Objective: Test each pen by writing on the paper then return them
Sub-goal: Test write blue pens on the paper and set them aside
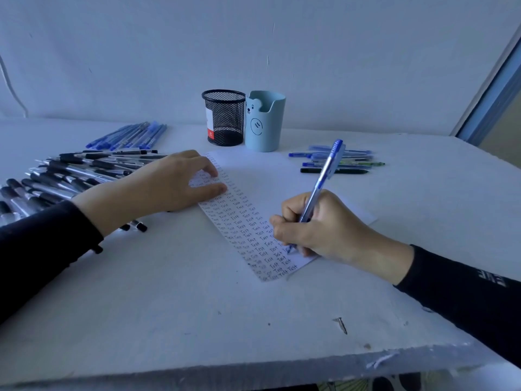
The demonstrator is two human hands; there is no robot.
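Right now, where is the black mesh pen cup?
In the head view, the black mesh cup stands at the back of the table, just left of the light-blue bear cup, beyond the paper.

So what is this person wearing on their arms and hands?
Both arms are in black long sleeves. The left sleeve has a small dark tab at its cuff; the right sleeve carries a white printed marking on the forearm, too blurred to read. The left hand and right hand are bare: no gloves, rings or watch visible.
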